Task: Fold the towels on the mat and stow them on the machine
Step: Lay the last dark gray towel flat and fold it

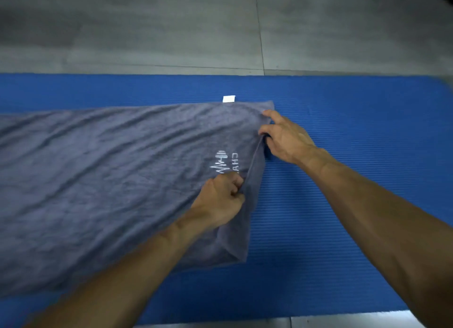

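Two hands work the right end of a grey towel [110, 175] on the blue mat [343, 205].
Head view: left hand [220, 200] pinches the towel's raised fold; right hand [284, 136] grips its far-right edge, fingers curled.

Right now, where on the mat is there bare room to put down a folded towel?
Bare mat lies right of the towel, and a strip lies beyond it, toward the floor. The towel's right edge is crowded by both hands.
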Demonstrator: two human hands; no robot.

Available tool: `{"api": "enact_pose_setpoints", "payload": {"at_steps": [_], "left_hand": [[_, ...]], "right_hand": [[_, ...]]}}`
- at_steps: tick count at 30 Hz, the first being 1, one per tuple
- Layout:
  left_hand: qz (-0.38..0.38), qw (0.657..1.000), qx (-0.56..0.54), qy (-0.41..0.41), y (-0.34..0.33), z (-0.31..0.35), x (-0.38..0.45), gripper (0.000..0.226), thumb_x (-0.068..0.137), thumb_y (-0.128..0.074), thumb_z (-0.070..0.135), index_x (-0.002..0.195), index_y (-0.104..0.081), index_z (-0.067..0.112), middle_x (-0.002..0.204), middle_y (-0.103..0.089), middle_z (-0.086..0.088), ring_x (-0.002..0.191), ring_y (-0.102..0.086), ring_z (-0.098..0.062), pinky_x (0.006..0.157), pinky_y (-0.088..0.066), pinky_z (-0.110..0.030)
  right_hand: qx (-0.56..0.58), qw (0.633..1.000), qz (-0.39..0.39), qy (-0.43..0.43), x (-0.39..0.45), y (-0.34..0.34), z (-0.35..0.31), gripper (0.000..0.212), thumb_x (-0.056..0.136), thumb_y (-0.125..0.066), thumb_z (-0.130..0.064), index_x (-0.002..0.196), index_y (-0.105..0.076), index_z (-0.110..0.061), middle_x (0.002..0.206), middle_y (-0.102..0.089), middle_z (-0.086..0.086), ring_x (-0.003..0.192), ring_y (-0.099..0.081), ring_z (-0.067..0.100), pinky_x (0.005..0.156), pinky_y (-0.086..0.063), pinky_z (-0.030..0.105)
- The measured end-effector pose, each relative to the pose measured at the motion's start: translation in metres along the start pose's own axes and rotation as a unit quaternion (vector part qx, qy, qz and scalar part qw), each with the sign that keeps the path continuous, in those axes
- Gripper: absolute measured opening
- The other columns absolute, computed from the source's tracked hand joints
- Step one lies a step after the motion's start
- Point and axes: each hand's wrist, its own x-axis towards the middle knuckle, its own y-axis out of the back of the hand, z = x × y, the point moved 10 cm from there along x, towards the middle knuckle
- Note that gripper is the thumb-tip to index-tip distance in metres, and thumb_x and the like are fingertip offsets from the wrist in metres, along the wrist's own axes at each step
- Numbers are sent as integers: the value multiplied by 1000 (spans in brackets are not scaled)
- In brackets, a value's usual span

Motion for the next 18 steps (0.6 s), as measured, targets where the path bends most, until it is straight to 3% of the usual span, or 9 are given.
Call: {"api": "enact_pose_setpoints", "payload": {"at_steps": [2,5,10,14,18], "left_hand": [[0,1000,-21,15,21,-20,-2,25,78,-52,1,77,-63,23,76,-70,1,76,-66,-14,75,-55,-33],[18,1000,3,16,59,-50,-9,26,86,-47,7,87,-63,27,91,-71,0,90,-66,-18,88,-52,-36],[93,991,94,30,140,-94,-37,23,96,-40,7,110,-57,14,103,-67,-11,101,-60,-30,85,-41,-32],[173,977,122,12,205,-121,-68,39,88,-29,28,110,-55,10,97,-69,-18,95,-63,-38,80,-45,-42],[229,966,118,35,264,-166,-107,33,93,-35,33,107,-55,11,97,-70,-12,97,-62,-37,78,-41,-37]], "right_hand": [[3,1000,23,12,18,10,-19,23,95,-47,-17,108,-66,-18,131,-53,5,112,-53,33,90,-48,47],[14,998,55,23,44,28,-49,15,92,-52,-18,98,-66,-16,108,-60,7,102,-56,33,84,-50,47],[33,989,105,97,87,55,-134,19,89,-61,-28,100,-69,-14,109,-55,7,115,-45,28,89,-47,41],[43,982,114,144,118,68,-215,22,89,-61,-29,102,-69,-13,110,-53,8,119,-43,27,89,-48,42],[49,976,113,180,141,78,-307,24,90,-62,-25,108,-66,-11,117,-51,11,118,-44,27,92,-42,38]]}}
